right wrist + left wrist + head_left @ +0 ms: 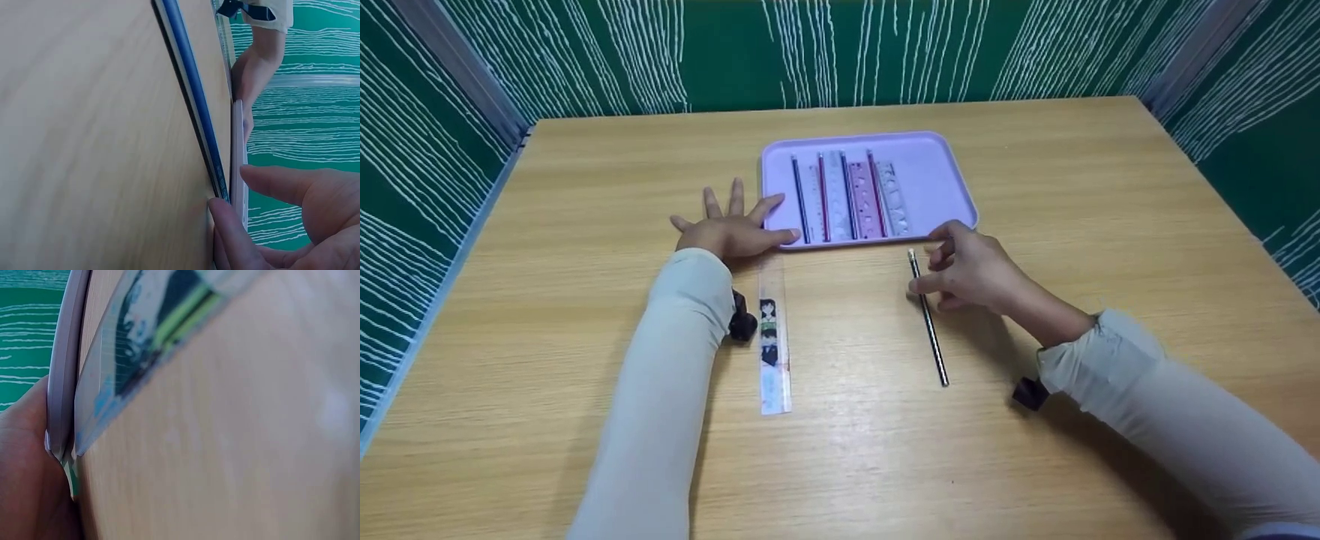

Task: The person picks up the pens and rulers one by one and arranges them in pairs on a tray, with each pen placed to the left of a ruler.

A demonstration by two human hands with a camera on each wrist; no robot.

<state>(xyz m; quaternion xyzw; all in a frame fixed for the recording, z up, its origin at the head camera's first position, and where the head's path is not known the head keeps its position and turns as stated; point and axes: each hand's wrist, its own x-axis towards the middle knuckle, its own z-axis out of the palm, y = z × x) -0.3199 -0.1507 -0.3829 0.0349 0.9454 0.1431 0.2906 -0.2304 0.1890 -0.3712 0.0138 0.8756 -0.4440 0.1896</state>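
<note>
In the head view my left hand (731, 229) lies with fingers spread at the near left corner of the lilac tray (941, 180), thumb and index finger on its rim. A clear ruler (775, 382) with cartoon figures lies on the table just below that hand. My right hand (979, 266) is over the upper part of a dark pencil (934, 337) on the table near the tray's front edge. The right wrist view shows the thumb (275, 181) raised apart from the pencil (194, 93), while a fingertip (220, 211) is right at its end.
Pencils, among them a red pencil (823, 199), stand in a row with decorated rulers in the tray, including a pink ruler (864, 199). The tray's right part shows bare. Green walls with white streaks border the wooden table (607, 420) at the back and sides.
</note>
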